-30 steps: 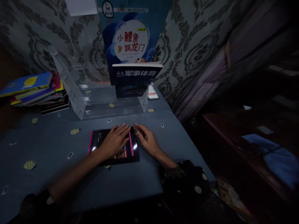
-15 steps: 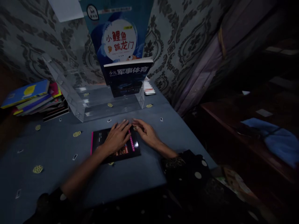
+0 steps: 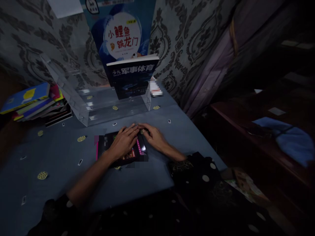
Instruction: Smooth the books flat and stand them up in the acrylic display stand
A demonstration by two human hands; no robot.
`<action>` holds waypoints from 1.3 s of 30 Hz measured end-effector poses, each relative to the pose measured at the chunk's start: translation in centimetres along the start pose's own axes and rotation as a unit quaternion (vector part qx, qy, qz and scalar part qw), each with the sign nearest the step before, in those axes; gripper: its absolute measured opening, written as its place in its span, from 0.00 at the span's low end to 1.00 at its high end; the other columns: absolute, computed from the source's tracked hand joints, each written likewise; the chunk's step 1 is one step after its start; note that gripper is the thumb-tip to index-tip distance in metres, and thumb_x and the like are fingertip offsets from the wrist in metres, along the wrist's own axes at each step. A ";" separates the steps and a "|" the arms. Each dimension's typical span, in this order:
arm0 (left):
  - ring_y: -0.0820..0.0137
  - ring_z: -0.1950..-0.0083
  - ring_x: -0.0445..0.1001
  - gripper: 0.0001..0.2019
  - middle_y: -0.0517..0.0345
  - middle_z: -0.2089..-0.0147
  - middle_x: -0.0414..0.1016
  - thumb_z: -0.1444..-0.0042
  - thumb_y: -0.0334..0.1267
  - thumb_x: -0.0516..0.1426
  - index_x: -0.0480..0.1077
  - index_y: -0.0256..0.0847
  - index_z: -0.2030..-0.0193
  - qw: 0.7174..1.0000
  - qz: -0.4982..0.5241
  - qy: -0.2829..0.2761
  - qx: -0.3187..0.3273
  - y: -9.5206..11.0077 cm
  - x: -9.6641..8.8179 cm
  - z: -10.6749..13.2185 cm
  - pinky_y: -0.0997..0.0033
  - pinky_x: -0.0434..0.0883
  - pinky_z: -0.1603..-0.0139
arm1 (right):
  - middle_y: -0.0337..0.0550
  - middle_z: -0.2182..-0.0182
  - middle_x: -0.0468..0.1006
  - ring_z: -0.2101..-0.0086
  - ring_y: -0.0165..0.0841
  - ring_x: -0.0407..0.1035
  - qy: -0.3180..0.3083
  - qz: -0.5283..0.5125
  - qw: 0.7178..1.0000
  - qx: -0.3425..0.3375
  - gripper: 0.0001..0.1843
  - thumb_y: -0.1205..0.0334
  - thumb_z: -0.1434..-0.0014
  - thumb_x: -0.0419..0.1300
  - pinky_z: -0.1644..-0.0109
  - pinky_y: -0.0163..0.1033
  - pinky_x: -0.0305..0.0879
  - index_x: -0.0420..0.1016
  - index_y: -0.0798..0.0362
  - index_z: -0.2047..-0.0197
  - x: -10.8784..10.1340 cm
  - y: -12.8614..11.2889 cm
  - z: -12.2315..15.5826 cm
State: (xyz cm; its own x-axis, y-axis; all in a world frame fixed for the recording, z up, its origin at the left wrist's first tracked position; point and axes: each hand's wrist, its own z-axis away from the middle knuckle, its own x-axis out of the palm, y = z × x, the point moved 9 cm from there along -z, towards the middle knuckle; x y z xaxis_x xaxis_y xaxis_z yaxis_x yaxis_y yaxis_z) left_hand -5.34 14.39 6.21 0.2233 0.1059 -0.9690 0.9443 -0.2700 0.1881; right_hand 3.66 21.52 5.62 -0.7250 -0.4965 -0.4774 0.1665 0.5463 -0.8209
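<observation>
A thin dark book [image 3: 108, 147] with a pink spine edge lies flat on the blue-grey table [image 3: 59, 177]. My left hand [image 3: 124, 141] rests flat on its cover, fingers stretched out together. My right hand [image 3: 154, 137] lies at the book's right edge, fingers curled toward the top corner; whether it grips the edge is unclear. Behind them stands a clear acrylic rack [image 3: 81, 98] holding a dark book [image 3: 130, 80] upright, with a taller blue picture book [image 3: 118, 36] behind it.
A stack of colourful books [image 3: 34, 103] lies at the far left. The patterned wall [image 3: 187, 42] rises behind the rack. A dark wooden bench with a blue cloth [image 3: 287, 141] stands to the right, beyond the table's edge. Small yellow prints dot the tablecloth.
Both hands have stayed on the flat book, my right fingers shifting slightly along its right edge. The view has drifted a little to the right and down.
</observation>
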 end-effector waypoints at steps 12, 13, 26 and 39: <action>0.58 0.30 0.63 0.19 0.44 0.34 0.69 0.30 0.36 0.48 0.66 0.34 0.36 0.999 -0.019 0.029 0.003 0.4 -0.4 0.1 0.50 0.61 0.32 | 0.48 0.51 0.81 0.48 0.38 0.73 -0.003 0.049 0.998 -0.047 0.22 0.70 0.36 0.50 0.41 0.51 0.68 0.72 0.51 0.41 0.3 -0.4 0.0; 0.58 0.30 0.64 0.19 0.44 0.34 0.69 0.30 0.36 0.48 0.66 0.35 0.36 0.999 -0.020 0.032 0.003 0.4 -0.5 0.1 0.51 0.62 0.32 | 0.47 0.50 0.81 0.48 0.39 0.73 -0.003 0.054 0.997 -0.050 0.22 0.70 0.36 0.50 0.41 0.52 0.68 0.72 0.50 0.41 0.3 -0.4 0.0; 0.59 0.37 0.71 0.17 0.44 0.40 0.74 0.31 0.34 0.49 0.69 0.40 0.39 0.995 -0.014 0.087 0.047 1.5 -1.1 0.4 0.51 0.69 0.38 | 0.48 0.51 0.81 0.50 0.39 0.74 0.003 0.107 0.990 -0.094 0.23 0.69 0.33 0.49 0.38 0.57 0.67 0.71 0.48 0.39 0.7 -0.4 0.6; 0.60 0.39 0.72 0.17 0.48 0.43 0.76 0.33 0.33 0.51 0.69 0.41 0.39 0.992 -0.010 0.107 0.063 1.9 -1.2 0.4 0.52 0.69 0.38 | 0.49 0.54 0.81 0.54 0.40 0.74 -0.001 0.111 0.987 -0.118 0.25 0.73 0.35 0.48 0.48 0.52 0.75 0.72 0.49 0.40 0.7 -1.2 0.4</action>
State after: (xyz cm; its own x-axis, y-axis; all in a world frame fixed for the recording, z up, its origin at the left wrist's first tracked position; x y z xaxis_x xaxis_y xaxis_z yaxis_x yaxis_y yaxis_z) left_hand -3.94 13.38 7.63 0.2645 0.3089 -0.9136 0.9141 -0.3822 0.1354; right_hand 3.23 20.26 6.21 -0.6864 -0.3489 -0.6380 0.1602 0.7832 -0.6007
